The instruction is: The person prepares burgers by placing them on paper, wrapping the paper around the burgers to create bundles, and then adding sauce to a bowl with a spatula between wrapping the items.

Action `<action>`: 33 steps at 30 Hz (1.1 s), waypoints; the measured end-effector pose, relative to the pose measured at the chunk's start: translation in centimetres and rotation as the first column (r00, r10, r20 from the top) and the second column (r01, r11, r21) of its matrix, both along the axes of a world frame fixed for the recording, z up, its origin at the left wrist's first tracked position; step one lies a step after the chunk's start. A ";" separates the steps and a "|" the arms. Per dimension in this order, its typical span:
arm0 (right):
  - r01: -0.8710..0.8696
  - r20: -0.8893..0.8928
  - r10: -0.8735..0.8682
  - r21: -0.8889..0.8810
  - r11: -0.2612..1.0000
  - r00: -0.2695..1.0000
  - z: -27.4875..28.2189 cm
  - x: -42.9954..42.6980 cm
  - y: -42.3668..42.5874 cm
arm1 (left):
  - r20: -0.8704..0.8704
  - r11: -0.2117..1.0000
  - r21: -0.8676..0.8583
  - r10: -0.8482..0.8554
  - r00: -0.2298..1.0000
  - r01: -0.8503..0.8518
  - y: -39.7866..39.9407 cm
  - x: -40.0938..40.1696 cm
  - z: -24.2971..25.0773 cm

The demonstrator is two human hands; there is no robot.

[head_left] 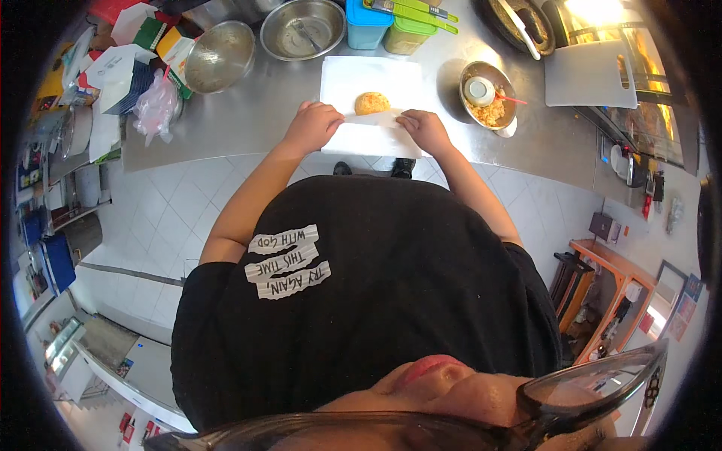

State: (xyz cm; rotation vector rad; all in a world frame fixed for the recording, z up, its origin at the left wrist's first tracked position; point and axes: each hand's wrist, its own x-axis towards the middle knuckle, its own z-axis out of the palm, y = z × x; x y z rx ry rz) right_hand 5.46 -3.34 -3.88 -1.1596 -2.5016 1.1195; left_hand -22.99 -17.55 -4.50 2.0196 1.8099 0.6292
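A rounded mound of orange-tinted rice [372, 104] sits on a white sheet of wrapping paper [370, 73] on the steel counter. My left hand [315, 127] pinches the near edge of the paper at one side. At the other side, my right hand [427, 131] grips that same edge between thumb and fingers. The edge is raised between both hands and folded against the near side of the rice. More white paper [372, 142] lies beneath, reaching the counter's front edge.
To the right stands a steel bowl [511, 84] of rice with a small white bowl [479, 91] inside. Two steel bowls [303, 28] [220, 56], lidded tubs [368, 28] and green-handled tools [414, 12] line the back. Folded cartons [121, 76] crowd the left; a white cutting board [589, 76] is far right.
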 end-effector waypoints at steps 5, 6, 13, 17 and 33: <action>-0.121 -0.044 0.124 0.063 0.991 0.991 -1.3 2.5 -0.1 | 0.030 0.987 -0.151 -0.042 0.999 0.046 -0.3 0.1 -0.2; -0.137 -0.059 0.140 0.050 0.989 0.988 -1.3 2.8 -0.3 | 0.046 0.992 -0.121 -0.023 0.999 0.028 -0.3 0.3 -0.3; -0.135 -0.122 0.146 0.098 0.986 0.982 -1.9 2.7 -1.5 | 0.145 0.996 -0.082 0.050 0.988 -0.038 0.3 0.3 -2.7; -0.124 -0.115 0.134 0.090 0.988 0.984 -1.9 2.8 -1.3 | 0.286 0.987 -0.158 0.064 0.956 -0.019 0.4 -0.5 -3.2; -0.078 -0.080 0.080 0.032 0.996 0.994 -1.3 2.7 -1.0 | 0.290 0.955 -0.236 -0.105 0.951 0.178 -0.3 -0.3 -1.6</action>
